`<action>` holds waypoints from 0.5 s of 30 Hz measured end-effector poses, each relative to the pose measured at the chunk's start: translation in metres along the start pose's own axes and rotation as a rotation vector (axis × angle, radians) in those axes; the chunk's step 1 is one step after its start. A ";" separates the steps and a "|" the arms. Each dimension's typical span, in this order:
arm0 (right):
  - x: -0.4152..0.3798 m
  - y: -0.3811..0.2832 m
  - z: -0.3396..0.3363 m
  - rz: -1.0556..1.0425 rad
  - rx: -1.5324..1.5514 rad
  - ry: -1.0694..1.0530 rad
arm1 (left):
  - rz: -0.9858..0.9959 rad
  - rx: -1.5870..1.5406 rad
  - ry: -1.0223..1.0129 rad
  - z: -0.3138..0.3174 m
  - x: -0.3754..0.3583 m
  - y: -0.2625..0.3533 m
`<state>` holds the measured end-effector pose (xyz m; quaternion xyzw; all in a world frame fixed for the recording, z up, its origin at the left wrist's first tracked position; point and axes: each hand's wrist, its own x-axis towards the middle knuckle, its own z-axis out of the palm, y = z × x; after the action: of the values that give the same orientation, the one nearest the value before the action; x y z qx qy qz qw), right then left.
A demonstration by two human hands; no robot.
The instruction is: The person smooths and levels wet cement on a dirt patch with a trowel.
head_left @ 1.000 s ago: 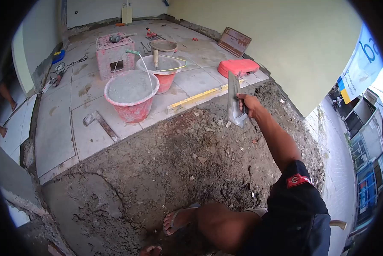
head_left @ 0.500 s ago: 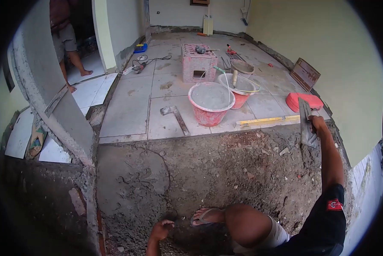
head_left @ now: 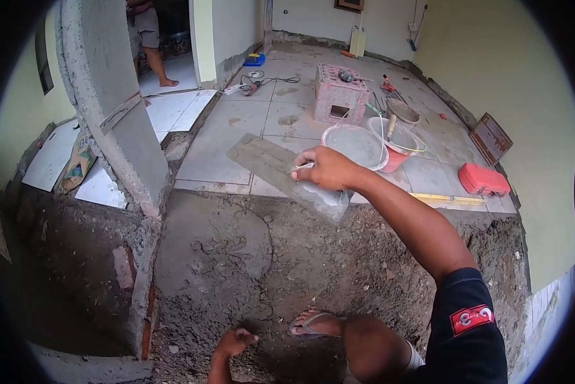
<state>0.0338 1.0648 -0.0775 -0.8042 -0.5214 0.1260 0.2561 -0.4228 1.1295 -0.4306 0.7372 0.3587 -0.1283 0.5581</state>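
Observation:
My right hand [head_left: 324,168] is closed round the handle of a rectangular plastering trowel [head_left: 262,160]. Its long flat blade is held level over the edge between tile and ground, with wet grey mortar clinging to its right end. Below and to the left lies a smoothed patch of wet mortar [head_left: 210,237], rough along its lower part. My left hand [head_left: 235,341] hangs low over the rough mortar near my sandalled foot [head_left: 316,324]. Its fingers are curled, and I see nothing in them. A bucket of grey mix [head_left: 355,144] stands just behind the trowel, its lower part hidden.
A second bucket [head_left: 399,137], a red case [head_left: 484,180] and a yellow level [head_left: 447,199] stand or lie on the tiles. Behind is a mortar-spattered crate [head_left: 340,96]. A broken wall edge [head_left: 118,166] rises at left. Another person's leg [head_left: 154,64] shows in the doorway.
My right hand has swung the trowel from the far right wall to the left, over the tile edge. The view has turned left; my left hand stays low.

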 end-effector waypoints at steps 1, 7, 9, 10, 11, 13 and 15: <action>-0.014 -0.015 0.014 -0.126 -0.070 -0.071 | -0.086 -0.061 -0.053 0.001 -0.001 -0.002; -0.158 0.003 0.053 -0.234 -0.366 -0.261 | 0.110 -0.198 -0.125 0.011 0.025 -0.055; -0.218 0.035 0.052 0.145 -0.371 -0.184 | 0.115 -0.189 -0.126 0.010 0.031 -0.030; -0.249 0.046 0.046 0.394 -0.396 -0.185 | 0.096 -0.210 -0.058 0.009 0.035 -0.020; -0.285 0.069 0.046 0.576 -0.385 -0.108 | 0.110 -0.193 -0.085 0.012 0.045 -0.018; -0.365 0.131 0.052 0.874 -0.332 0.030 | 0.120 -0.233 -0.038 0.015 0.062 -0.016; -0.436 0.154 0.044 1.059 -0.280 0.112 | 0.105 -0.218 -0.036 0.018 0.068 -0.005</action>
<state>-0.0527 0.6331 -0.2259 -0.9885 -0.0426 0.1240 0.0757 -0.3747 1.1400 -0.4806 0.6875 0.3211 -0.0723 0.6474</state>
